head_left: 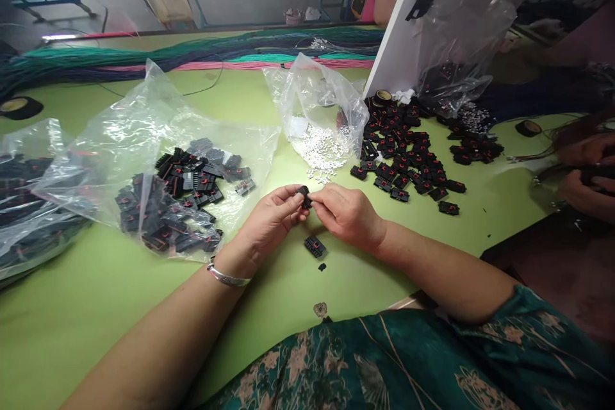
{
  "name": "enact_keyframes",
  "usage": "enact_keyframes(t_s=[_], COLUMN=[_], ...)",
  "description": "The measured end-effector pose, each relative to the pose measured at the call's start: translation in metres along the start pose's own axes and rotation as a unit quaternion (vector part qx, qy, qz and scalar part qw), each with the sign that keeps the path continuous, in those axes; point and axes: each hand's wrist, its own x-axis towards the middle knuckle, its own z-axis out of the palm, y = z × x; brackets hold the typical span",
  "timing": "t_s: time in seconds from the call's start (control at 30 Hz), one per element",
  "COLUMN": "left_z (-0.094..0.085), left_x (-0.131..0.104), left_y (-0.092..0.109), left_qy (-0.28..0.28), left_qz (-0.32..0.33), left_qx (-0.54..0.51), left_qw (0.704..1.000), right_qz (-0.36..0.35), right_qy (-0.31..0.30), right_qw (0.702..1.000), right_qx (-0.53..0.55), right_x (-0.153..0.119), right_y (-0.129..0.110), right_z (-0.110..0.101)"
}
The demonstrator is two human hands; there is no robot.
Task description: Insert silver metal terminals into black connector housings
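My left hand (273,218) holds a small black connector (304,196) between thumb and fingers. Pinched fingers of my right hand (346,214) touch its right side; whatever small piece they may hold is hidden. Below my hands, another black connector (315,246) with a red part lies on the green table (269,333), and a small black scrap (322,267) is just under it. Beyond my hands, small white pieces (323,148) spill from a clear bag (307,86). Black connectors (192,179) lie in and around an open clear bag (125,122) to the left.
A pile of black connectors (408,147) spreads at the right, below a white upright panel (396,25). Bundled wires (192,51) run along the far edge. Black tape (20,107) lies far left. Another person's hands (586,173) are at the right edge.
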Motion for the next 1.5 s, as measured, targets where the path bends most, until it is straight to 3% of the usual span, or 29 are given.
enact_keyframes(t_s=[0.23, 0.33, 0.43, 0.57, 0.67, 1.0, 1.23, 1.33, 1.5], left_z=[-0.003, -0.002, -0.001, -0.002, -0.003, -0.004, -0.005, -0.004, -0.004], left_x=[-0.002, -0.002, -0.001, 0.002, 0.002, 0.003, 0.003, 0.002, 0.0], left_y=[0.007, 0.008, 0.007, 0.003, 0.002, -0.001, -0.003, -0.005, -0.008], left_qy=[0.009, 0.017, 0.04, 0.048, 0.047, 0.043, 0.014, -0.004, -0.005], left_qz=[0.038, 0.058, 0.054, 0.053, 0.055, 0.065, 0.07, 0.071, 0.077], left_qx=[0.005, -0.001, -0.004, 0.002, 0.011, 0.02, 0.042, 0.067, 0.112], left_qw=[0.999, 0.998, 0.998, 0.997, 0.997, 0.997, 0.997, 0.995, 0.991], right_qz=[0.022, 0.134, 0.217, 0.248, 0.247, 0.218, 0.157, 0.134, 0.124], right_qy=[-0.005, 0.043, 0.088, -0.004, -0.055, -0.123, 0.01, 0.019, 0.016], right_qw=[0.994, 0.977, 0.963, 0.968, 0.968, 0.961, 0.98, 0.971, 0.966], right_qx=[0.111, 0.159, 0.13, 0.036, -0.003, -0.119, 0.119, 0.199, 0.227], right_x=[0.002, 0.006, 0.01, 0.012, 0.013, 0.021, 0.016, 0.015, 0.014], right_y=[-0.002, 0.015, 0.039, 0.055, 0.052, 0.039, 0.035, 0.018, 0.004], right_z=[-0.01, -0.022, -0.024, -0.013, -0.005, 0.002, -0.006, -0.009, -0.007])
